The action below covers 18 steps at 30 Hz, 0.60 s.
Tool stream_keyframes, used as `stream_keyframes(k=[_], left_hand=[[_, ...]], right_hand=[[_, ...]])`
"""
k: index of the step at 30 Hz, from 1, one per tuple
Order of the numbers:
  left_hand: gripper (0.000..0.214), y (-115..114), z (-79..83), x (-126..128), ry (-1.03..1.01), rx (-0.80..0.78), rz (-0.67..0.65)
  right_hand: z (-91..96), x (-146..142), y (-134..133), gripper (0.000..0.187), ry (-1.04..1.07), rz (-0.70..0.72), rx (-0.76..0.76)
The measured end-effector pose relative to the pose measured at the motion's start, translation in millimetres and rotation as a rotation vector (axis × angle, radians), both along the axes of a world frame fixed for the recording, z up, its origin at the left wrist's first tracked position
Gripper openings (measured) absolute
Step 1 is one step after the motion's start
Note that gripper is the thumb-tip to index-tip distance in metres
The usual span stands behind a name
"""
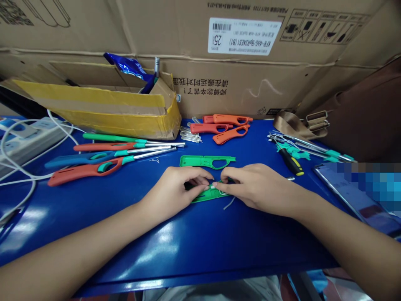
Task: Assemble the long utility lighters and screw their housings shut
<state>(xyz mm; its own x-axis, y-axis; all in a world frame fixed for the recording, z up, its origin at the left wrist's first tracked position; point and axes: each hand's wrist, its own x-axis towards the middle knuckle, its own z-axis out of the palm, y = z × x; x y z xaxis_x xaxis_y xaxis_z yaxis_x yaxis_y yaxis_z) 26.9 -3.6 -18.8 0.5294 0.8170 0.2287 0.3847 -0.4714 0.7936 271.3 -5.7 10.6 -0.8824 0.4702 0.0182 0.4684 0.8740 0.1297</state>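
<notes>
- Both the left hand (178,188) and right hand (260,188) have fingertips bunched narrow around a small white piece (213,187); can't tell which one's actually pinching it.
- That piece sits in a green shell half (203,197), front and center over the blue table (150,246).
- Another green half (194,160) lies just beyond.
- Further back: red and orange shells (223,138) beside clear tubes (190,136).
- Off left, four long-necked lighters (78,173).
- Right side: screwdriver (290,161), phone (346,196).

Mod. light; white glare on blue table (200,246); wide-angle distort. at edges; pixelated patch (384,188) far R.
</notes>
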Motion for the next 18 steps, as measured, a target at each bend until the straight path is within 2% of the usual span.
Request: stream_keyframes(k=[6, 9, 11, 14, 16, 18], left_hand=[[0.025, 0, -0.8, 0, 0.013, 0.018, -0.007], [0.027, 0, -0.8, -1, 0.032, 0.103, -0.015], [0.028, -1, -0.3, -2, 0.057, 0.192, -0.017], [0.021, -1, 1.4, -4, 0.063, 0.303, -0.017], [0.018, -1, 2.9, -5, 0.039, 0.338, -0.009], [0.016, -1, 4.4, -5, 0.022, 0.354, 0.006]], right_hand=[[-5.1, 1, 3, 0.036, 0.081, -0.035, -0.071], [-3.4, 5, 6, 0.031, 0.215, -0.078, -0.103], [0.9, 10, 9, 0.032, 0.293, -0.159, -0.051], [12.9, 20, 15, 0.034, 0.343, -0.417, 0.093], [22.2, 28, 19, 0.037, 0.31, -0.695, 0.144], [29.4, 38, 24, 0.041, 0.205, -0.97, 0.119]])
